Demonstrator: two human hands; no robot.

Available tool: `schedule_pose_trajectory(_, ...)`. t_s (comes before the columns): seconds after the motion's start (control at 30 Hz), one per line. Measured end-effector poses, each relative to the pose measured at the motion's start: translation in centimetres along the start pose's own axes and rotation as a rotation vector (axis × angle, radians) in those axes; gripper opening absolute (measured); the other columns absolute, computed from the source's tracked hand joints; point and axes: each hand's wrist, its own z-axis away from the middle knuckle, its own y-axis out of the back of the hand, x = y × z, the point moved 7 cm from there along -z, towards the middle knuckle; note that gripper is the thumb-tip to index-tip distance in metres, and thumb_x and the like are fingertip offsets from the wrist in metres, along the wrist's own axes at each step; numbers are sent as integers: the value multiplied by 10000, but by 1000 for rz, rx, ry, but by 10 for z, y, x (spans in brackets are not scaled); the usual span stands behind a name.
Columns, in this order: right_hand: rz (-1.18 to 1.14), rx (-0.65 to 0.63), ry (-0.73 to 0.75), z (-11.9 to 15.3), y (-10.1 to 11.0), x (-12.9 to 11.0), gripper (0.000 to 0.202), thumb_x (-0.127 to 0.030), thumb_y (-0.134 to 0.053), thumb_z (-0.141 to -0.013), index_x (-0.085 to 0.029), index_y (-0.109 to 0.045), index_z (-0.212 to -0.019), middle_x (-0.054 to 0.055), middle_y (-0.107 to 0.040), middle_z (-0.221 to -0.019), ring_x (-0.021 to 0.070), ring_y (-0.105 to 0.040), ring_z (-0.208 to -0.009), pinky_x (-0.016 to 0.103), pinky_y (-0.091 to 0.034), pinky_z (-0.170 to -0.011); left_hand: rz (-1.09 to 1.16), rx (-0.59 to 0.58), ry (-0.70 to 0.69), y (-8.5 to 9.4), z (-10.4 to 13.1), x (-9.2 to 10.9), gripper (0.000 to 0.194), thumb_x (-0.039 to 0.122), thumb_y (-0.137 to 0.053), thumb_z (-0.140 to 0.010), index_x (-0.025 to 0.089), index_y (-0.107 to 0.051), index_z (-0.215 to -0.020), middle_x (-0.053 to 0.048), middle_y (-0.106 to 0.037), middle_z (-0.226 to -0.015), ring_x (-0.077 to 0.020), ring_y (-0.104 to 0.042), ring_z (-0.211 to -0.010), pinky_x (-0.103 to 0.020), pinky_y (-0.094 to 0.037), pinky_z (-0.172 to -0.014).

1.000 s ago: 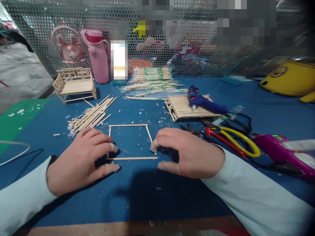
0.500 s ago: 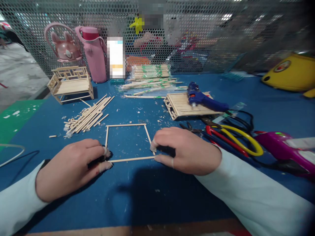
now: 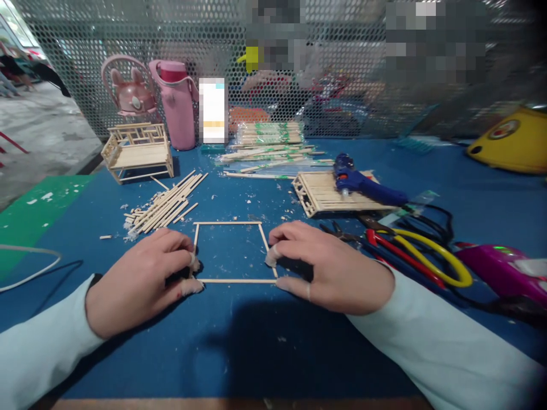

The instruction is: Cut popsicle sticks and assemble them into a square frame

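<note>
A four-sided frame of thin wooden sticks (image 3: 239,281) lies flat on the blue tabletop between my hands. My left hand (image 3: 145,279) has thumb and fingers closed about its near left corner, hiding that joint. At the near right corner, my right hand (image 3: 333,267) grips the frame, the thumb at the end of the front stick and the fingertips along the right side stick. Whitish coverings wrap some fingertips on both hands. Beyond my left hand is a pile of cut wooden sticks (image 3: 168,202).
A small stick-built bench (image 3: 141,154) stands at the back left, near a pink bottle (image 3: 182,114) and a lit phone (image 3: 213,111). Packaged sticks (image 3: 269,134) lie at the back. On the right, a blue glue gun (image 3: 367,185) rests on a slatted stick piece (image 3: 318,193), near yellow-handled pliers (image 3: 444,265).
The view has shifted, so everything sits slightly further right and lower. Both hands keep at the frame's near corners, and its front stick now looks more level.
</note>
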Motion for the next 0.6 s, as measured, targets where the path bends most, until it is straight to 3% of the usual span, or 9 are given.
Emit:
schedule_pose_trajectory(0.17,-48,56,12,2,10,10,268,-226,-619,-673,-214,-586,-939,80,-576,-1046,216,-526,-1004,367,-425,-869,20,-9,11,8,-2,-6,399,510,-592,-732,216,-608,-1001,-103,-539,-1180,-267,-479,-1106,-428,-408,-937)
schedule_pose_trajectory(0.3,-67,93,10,3,17,18,285,-160,-563,-689,-202,-573,-970,79,-595,-1026,202,-542,-985,349,-428,-871,-1,-35,-4,8,-3,-12,546,569,-620,-672,228,-563,-1095,-111,-448,-1323,-321,-344,-1249,-508,-309,-1015)
schedule_pose_trajectory(0.43,-106,15,70,-1,8,13,223,-122,-491,-765,-201,-628,-924,57,-608,-889,154,-564,-869,285,-449,-796,-24,-66,-11,2,-3,-13,400,538,-591,-717,242,-611,-986,-79,-408,-1370,-337,-272,-1295,-556,-246,-1032)
schedule_pose_trajectory(0.6,-105,-45,97,-5,0,6,236,-142,-459,-815,-184,-653,-943,70,-612,-854,145,-564,-827,257,-447,-752,-69,-9,-22,-1,-3,-8,271,476,-553,-770,237,-643,-861,-45,-416,-1367,-314,-290,-1292,-555,-199,-1050)
